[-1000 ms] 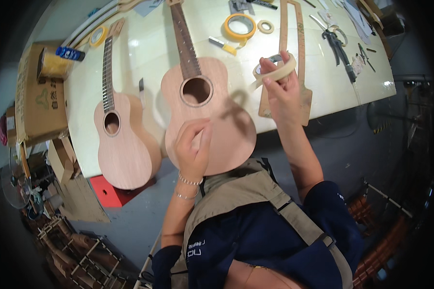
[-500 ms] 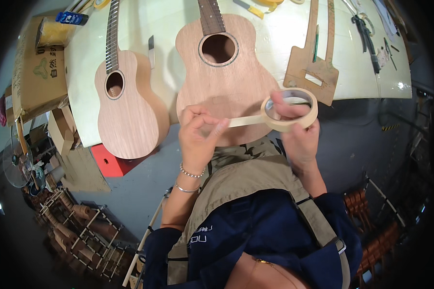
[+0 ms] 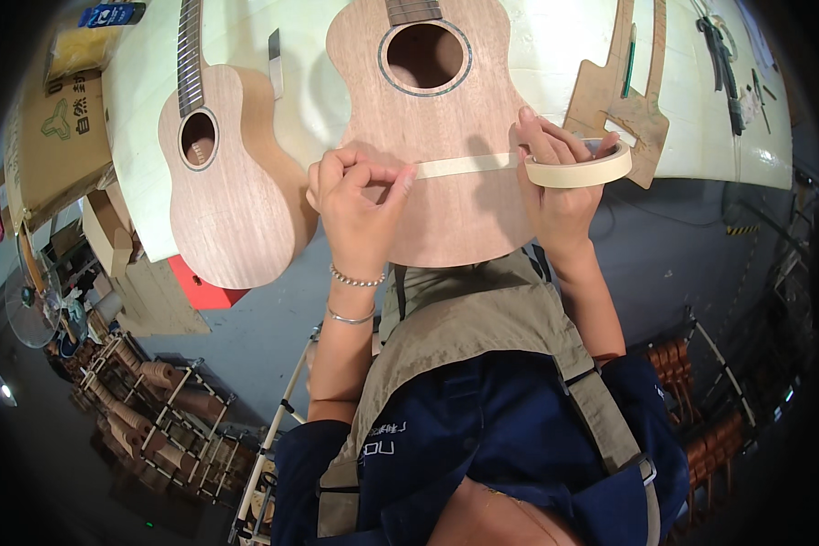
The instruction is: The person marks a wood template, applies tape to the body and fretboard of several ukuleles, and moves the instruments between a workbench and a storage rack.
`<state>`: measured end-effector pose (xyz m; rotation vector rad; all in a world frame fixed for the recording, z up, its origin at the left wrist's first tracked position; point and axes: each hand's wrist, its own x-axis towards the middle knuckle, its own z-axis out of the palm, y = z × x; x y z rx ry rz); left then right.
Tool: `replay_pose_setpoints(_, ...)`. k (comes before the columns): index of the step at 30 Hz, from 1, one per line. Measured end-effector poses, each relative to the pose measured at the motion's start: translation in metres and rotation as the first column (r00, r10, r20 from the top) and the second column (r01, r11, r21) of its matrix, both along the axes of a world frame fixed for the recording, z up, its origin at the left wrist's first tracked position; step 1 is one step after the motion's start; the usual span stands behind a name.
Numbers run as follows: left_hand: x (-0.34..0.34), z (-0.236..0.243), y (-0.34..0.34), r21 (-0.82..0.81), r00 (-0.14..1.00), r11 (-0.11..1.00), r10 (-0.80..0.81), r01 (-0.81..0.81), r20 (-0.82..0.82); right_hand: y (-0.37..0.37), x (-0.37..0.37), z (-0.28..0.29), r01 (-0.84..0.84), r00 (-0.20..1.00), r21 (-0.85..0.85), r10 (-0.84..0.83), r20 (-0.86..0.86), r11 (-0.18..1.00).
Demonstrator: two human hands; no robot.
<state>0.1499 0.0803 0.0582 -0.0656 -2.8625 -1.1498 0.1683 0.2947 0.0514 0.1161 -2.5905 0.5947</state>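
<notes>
Crossing above the pale wooden guitar (image 3: pixel 455 223), the tape strip (image 3: pixel 464 165) runs from the left grip (image 3: pixel 355 198), pinching its end, to the roll (image 3: pixel 591 174) clasped in the right grip (image 3: pixel 560 205); whether it touches the wood is hard to tell. It looks light, flexible, sticky and easily torn, so best held by end and roll.

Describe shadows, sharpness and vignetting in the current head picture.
Head view: soft shadow on the pale table between left guitar and middle guitar; head view: tape strip fairly sharp; head view: rim fading to black, rack at lower left dim.
</notes>
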Motion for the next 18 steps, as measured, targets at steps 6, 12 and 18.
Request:
replay_pose_setpoints(6, 0.016, -0.005, -0.003, -0.28, 0.963, 0.956, 0.006, -0.085, -0.27, -0.001, -0.001, -0.002, 0.007, 0.999, -0.022, -0.006, 0.035, 1.0)
replay_pose_setpoints(12, 0.002, 0.009, -0.028, -0.703, 0.967, 0.711, -0.169, -0.015, -0.191, 0.0, 0.001, -0.001, 0.012, 0.997, -0.052, -0.008, 0.078, 0.999)
replay_pose_setpoints(18, -0.149, -0.019, -0.036, -0.965, 0.995, 0.242, -0.045, 0.097, 0.089, -0.001, -0.001, 0.002, -0.013, 0.996, -0.069, 0.019, 0.087, 0.998)
